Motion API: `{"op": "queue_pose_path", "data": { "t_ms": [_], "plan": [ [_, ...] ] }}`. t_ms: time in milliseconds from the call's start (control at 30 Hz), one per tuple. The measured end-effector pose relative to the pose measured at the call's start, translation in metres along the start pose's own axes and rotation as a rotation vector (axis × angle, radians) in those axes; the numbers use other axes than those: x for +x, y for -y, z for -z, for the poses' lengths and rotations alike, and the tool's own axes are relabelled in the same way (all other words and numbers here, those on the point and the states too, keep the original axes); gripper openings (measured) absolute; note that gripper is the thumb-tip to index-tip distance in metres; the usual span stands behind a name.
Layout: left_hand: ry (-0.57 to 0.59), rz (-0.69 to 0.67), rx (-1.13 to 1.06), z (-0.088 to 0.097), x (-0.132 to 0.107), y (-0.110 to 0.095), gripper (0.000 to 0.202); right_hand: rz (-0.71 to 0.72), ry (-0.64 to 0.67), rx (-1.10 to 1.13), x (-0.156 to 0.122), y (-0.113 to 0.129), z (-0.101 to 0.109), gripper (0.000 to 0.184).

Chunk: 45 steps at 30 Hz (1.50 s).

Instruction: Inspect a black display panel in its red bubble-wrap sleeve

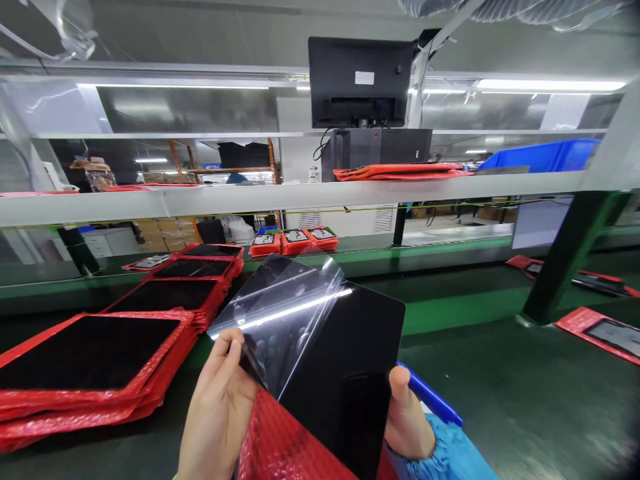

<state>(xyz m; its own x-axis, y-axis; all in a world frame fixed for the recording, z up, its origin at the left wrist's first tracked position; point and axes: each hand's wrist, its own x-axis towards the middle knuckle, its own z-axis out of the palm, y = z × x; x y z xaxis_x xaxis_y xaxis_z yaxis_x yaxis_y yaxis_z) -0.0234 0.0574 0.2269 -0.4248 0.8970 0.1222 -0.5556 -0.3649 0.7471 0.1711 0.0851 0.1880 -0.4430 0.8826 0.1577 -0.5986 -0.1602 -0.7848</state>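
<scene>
My left hand (225, 393) is closed, pinching a corner of a clear plastic film (295, 300) between thumb and fingers. The film lies across the upper left of a glossy black tablet screen (345, 360), part of it lifted away and catching the light. Along the screen's right edge, my right hand (407, 417) grips it, thumb near the front; its other fingers are hidden behind. Under the screen is a red bubble-wrap sheet or pouch (285, 443). A blue rod-like thing (433, 393) shows beside my right hand, partly hidden.
Stacked red bubble-wrap pouches bearing black screens (90, 350) line the left side. Smaller red stacks (295, 241) sit at the back. A green post (565, 260) and red-wrapped parts (607, 330) stand right. Overhead runs a white shelf (250, 200) with a monitor (360, 83).
</scene>
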Motion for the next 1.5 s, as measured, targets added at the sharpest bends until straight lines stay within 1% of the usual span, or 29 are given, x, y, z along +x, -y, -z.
{"op": "queue_pose_path", "data": {
  "t_ms": [67,100,133,167,200,267,300,367,467,567,633,733,767,867,933,967,1000,1100,1167,1200,1300,1367,1433,1500],
  "plan": [
    [-0.095,-0.057,-0.112,-0.003,-0.003,0.0,0.011,0.075,-0.053,-0.016,0.005,0.0,-0.005,0.051],
    [-0.116,-0.1,-0.126,-0.004,-0.004,0.0,0.009,0.124,-0.067,-0.034,0.007,0.001,-0.008,0.048],
    [-0.122,-0.15,-0.125,-0.004,-0.005,-0.001,0.008,0.166,-0.052,-0.059,0.008,0.004,-0.012,0.045],
    [-0.121,-0.199,-0.114,-0.003,-0.006,-0.003,0.007,0.189,-0.005,-0.089,0.009,0.008,-0.016,0.045],
    [-0.124,-0.242,-0.105,-0.002,-0.006,-0.004,0.006,0.179,0.071,-0.12,0.009,0.012,-0.02,0.047],
    [-0.138,-0.291,-0.094,0.0,-0.007,-0.007,0.005,0.072,0.239,-0.159,0.007,0.019,-0.027,0.057],
    [-0.147,-0.298,-0.096,0.002,-0.007,-0.009,0.005,0.018,0.293,-0.159,0.006,0.021,-0.031,0.062],
    [-0.174,-0.309,-0.101,0.003,-0.007,-0.011,0.006,-0.049,0.322,-0.146,0.002,0.023,-0.035,0.065],
    [-0.189,-0.301,-0.106,0.004,-0.005,-0.014,0.007,-0.039,0.31,-0.147,-0.002,0.023,-0.037,0.059],
    [-0.165,-0.279,-0.113,0.004,-0.003,-0.016,0.007,-0.018,0.356,-0.166,-0.001,0.024,-0.034,0.051],
    [-0.146,-0.273,-0.11,0.005,-0.001,-0.017,0.009,0.021,0.357,-0.186,0.001,0.024,-0.03,0.045],
    [-0.152,-0.266,-0.095,0.009,0.002,-0.019,0.01,0.054,0.298,-0.217,0.002,0.02,-0.025,0.035],
    [-0.165,-0.267,-0.089,0.011,0.003,-0.02,0.01,0.057,0.251,-0.23,0.002,0.018,-0.024,0.032],
    [-0.204,-0.26,-0.075,0.015,0.004,-0.025,0.008,0.059,0.041,-0.247,-0.003,0.012,-0.024,0.027],
    [-0.243,-0.26,-0.049,0.019,0.007,-0.027,0.009,0.06,-0.043,-0.237,-0.006,0.011,-0.027,0.027],
    [-0.266,-0.268,-0.024,0.022,0.009,-0.028,0.01,0.057,-0.05,-0.227,-0.008,0.012,-0.028,0.028],
    [-0.296,-0.304,0.004,0.024,0.012,-0.027,0.01,0.058,-0.04,-0.222,-0.009,0.014,-0.029,0.029],
    [-0.389,-0.517,0.057,0.034,0.022,-0.022,0.006,0.099,-0.045,-0.243,-0.011,0.02,-0.03,0.031],
    [-0.402,-0.639,0.061,0.039,0.027,-0.017,0.007,0.122,-0.049,-0.253,-0.011,0.023,-0.029,0.029],
    [-0.397,-0.674,0.059,0.04,0.029,-0.016,0.007,0.127,-0.037,-0.243,-0.011,0.024,-0.028,0.027],
    [-0.365,-0.714,0.073,0.04,0.029,-0.015,0.007,0.112,-0.017,-0.178,-0.01,0.024,-0.028,0.022],
    [-0.35,-0.732,0.076,0.038,0.027,-0.017,0.007,0.106,-0.07,-0.172,-0.009,0.023,-0.028,0.022],
    [-0.334,-0.738,0.076,0.035,0.025,-0.019,0.007,0.131,-0.143,-0.245,-0.009,0.022,-0.027,0.025],
    [-0.331,-0.71,0.083,0.033,0.022,-0.021,0.008,0.157,-0.181,-0.37,-0.009,0.02,-0.025,0.029]
  ]
}}
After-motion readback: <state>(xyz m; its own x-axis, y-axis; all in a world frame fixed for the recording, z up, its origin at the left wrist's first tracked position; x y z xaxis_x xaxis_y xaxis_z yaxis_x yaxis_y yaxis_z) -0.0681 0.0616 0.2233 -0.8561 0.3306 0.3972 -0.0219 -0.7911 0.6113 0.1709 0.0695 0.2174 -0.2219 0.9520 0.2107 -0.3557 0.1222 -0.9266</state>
